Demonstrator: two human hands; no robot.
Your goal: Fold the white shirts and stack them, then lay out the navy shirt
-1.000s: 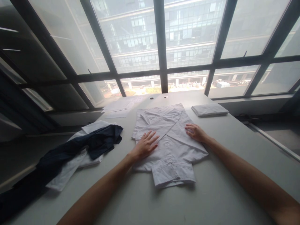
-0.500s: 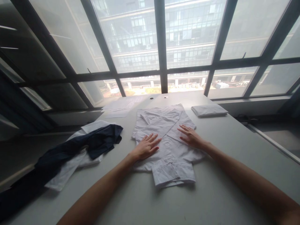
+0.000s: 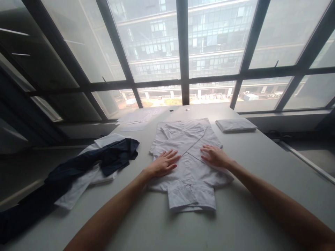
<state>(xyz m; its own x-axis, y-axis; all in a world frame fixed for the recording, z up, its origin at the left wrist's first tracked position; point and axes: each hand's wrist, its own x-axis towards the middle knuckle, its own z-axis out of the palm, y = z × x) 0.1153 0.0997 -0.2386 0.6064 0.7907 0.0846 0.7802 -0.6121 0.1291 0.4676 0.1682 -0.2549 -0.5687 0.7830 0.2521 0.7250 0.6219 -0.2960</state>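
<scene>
A white button-up shirt (image 3: 187, 174) lies spread on the table in front of me, its sleeves folded across the body and its collar end toward me. My left hand (image 3: 165, 163) rests flat on the shirt's left part, fingers spread. On the right part lies my right hand (image 3: 213, 156), palm down with the fingers stretched out and slightly bent. Neither hand grips the cloth. Part of the shirt is hidden beneath both hands.
The white table (image 3: 243, 209) reaches toward the windows. Dark blue and white garments (image 3: 104, 158) lie heaped at the left edge. A folded white cloth (image 3: 235, 125) sits at the back right. Paper sheets (image 3: 136, 120) lie at the back left.
My right hand has slid slightly toward me over the shirt, its fingers a bit more bent. My left hand stays nearly in place. The whole view has shifted slightly.
</scene>
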